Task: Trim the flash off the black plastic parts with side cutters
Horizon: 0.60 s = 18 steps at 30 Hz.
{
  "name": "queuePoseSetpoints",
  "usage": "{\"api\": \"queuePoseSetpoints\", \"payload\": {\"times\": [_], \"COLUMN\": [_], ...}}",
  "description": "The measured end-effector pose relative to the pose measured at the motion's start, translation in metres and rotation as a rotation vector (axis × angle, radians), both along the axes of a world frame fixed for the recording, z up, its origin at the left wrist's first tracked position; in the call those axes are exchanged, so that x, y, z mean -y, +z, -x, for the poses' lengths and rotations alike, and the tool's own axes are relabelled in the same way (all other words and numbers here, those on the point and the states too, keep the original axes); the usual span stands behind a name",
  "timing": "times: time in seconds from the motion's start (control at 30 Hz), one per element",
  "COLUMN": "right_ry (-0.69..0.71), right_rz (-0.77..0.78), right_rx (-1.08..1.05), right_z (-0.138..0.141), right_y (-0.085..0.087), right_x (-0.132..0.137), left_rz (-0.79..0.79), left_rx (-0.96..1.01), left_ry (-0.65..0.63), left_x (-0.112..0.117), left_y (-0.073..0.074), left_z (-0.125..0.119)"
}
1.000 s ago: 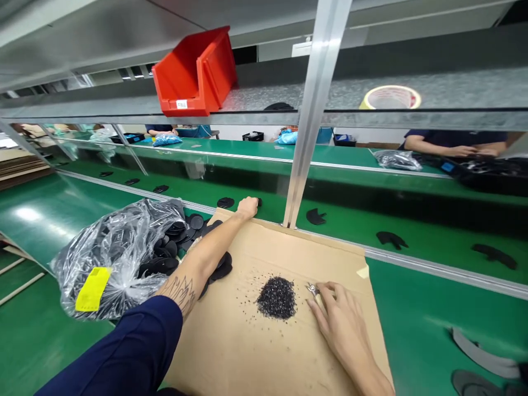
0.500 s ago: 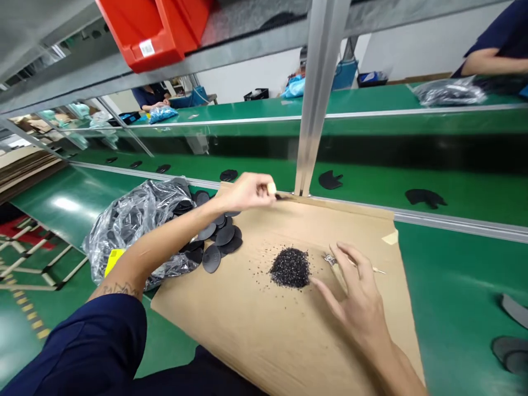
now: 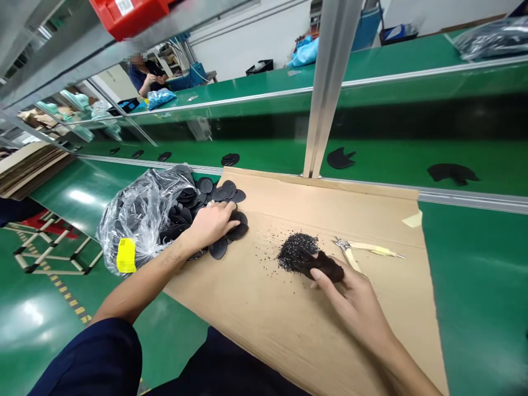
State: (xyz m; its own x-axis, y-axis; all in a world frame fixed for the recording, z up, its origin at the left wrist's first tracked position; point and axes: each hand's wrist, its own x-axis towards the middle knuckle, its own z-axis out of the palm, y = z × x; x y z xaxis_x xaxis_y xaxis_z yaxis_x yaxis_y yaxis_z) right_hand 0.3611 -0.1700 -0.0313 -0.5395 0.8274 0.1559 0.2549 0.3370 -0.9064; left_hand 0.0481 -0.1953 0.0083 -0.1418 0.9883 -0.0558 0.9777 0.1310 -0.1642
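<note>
My left hand (image 3: 212, 223) rests with curled fingers on a heap of flat black oval pieces (image 3: 225, 220) spilling from a clear plastic bag (image 3: 140, 214) at the left edge of a cardboard sheet (image 3: 297, 324). My right hand (image 3: 350, 300) grips one black piece (image 3: 324, 265) just right of a small pile of black scraps (image 3: 295, 250). A pair of small snips (image 3: 358, 250) with pale handles lies on the cardboard beyond my right hand.
A green conveyor belt (image 3: 391, 159) runs behind the cardboard and carries several black pieces (image 3: 451, 172). A metal post (image 3: 325, 93) rises from the cardboard's far edge. A red bin (image 3: 127, 14) sits on the shelf overhead. Another person (image 3: 144, 74) works far off.
My left hand drew back from the cardboard's far edge and came down on the heap of black pieces. My right hand left the snips and now holds a black piece. The view tilted down.
</note>
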Motion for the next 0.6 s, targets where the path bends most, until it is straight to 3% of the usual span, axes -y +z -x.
{"api": "queuePoseSetpoints", "payload": {"times": [0.1, 0.23, 0.33, 0.4, 0.47, 0.53, 0.6], "right_ry": [-0.036, -0.058, -0.094, -0.116, -0.136, -0.146, -0.141], "right_rz": [0.031, 0.073, 0.098, 0.125, 0.171, 0.218, 0.25], "right_rx": [0.001, -0.041, -0.107, -0.15, -0.193, -0.227, -0.248], "right_z": [0.0, 0.0, 0.001, 0.001, 0.002, 0.003, 0.003], "right_y": [-0.003, -0.01, -0.013, -0.013, -0.013, -0.013, -0.013], "right_x": [0.0, -0.001, -0.001, -0.001, -0.001, -0.001, -0.001], "left_rz": [0.064, 0.04, -0.058, -0.17, -0.238, -0.236, -0.207], "left_rx": [-0.053, 0.002, 0.152, 0.409, 0.827, 1.231, 1.421], "left_ry": [0.093, 0.067, 0.023, -0.017, -0.079, -0.151, -0.216], "left_x": [0.008, 0.01, 0.006, 0.004, 0.004, 0.003, 0.003], "left_y": [-0.007, -0.013, -0.017, -0.02, -0.022, -0.022, -0.02], "left_z": [0.004, 0.003, 0.006, 0.003, -0.01, -0.033, -0.06]}}
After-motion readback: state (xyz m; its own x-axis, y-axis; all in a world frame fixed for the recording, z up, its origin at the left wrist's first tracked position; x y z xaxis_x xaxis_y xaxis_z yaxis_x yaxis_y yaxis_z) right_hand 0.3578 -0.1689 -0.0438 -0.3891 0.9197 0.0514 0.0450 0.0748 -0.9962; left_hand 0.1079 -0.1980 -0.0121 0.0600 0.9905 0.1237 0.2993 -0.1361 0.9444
